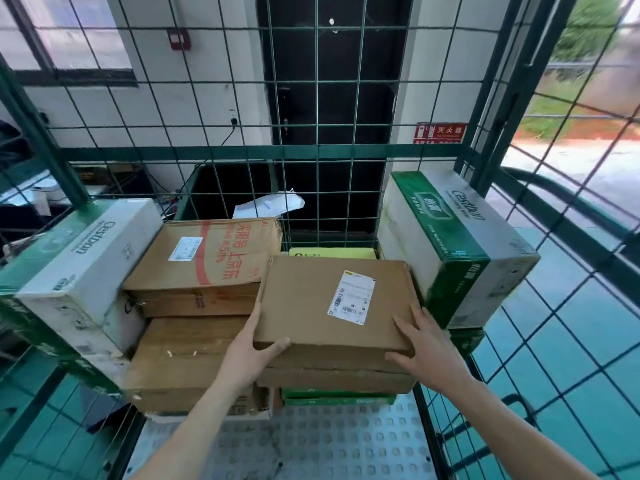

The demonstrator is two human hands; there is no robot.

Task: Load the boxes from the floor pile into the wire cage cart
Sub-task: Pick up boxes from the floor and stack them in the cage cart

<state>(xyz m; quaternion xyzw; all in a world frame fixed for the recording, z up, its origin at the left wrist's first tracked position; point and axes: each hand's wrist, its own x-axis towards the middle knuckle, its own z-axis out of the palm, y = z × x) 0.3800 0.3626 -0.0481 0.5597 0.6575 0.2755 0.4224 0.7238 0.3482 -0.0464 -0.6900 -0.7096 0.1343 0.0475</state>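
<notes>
A flat brown cardboard box with a white shipping label lies on top of a stack inside the green wire cage cart. My left hand is on the box's near left corner, thumb on top and fingers along the left side. My right hand rests on the near right corner with straight, spread fingers. More boxes fill the cart: a brown box with red print, a plain brown box below it, and green-and-white Cestbon cartons at the left and right.
The cart's perforated metal floor shows in front of the stacks. A yellow-green box peeks out behind the labelled box. Wire mesh walls stand left, back and right. The teal floor lies outside.
</notes>
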